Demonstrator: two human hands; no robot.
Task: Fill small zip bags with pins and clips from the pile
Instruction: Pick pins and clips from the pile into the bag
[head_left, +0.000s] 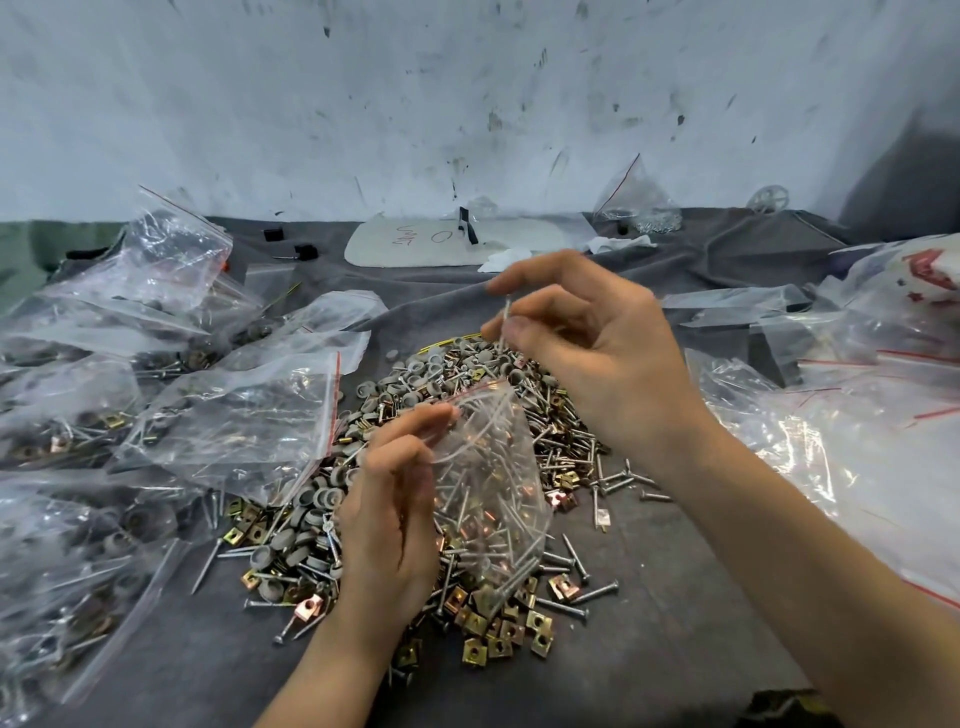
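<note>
Grey-clothed counter (675, 634) under scuffed wall | pile (563, 441) of pins and clips, centre frame | filled bags (234, 415) at left | small zip bag (488, 483) over pile, mouth upward, left hand (389, 514) grip pinching its rim | right hand (597, 353) grip clamped on pin (505, 317), seemingly one, near upright, just above-right of bag mouth

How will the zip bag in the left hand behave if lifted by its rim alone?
Probably floppy: the zip bag is thin clear film, creased where the left hand pinches it. Likely bottom-heavy, since metal pins sit low inside. Pin points may poke through the film.
</note>
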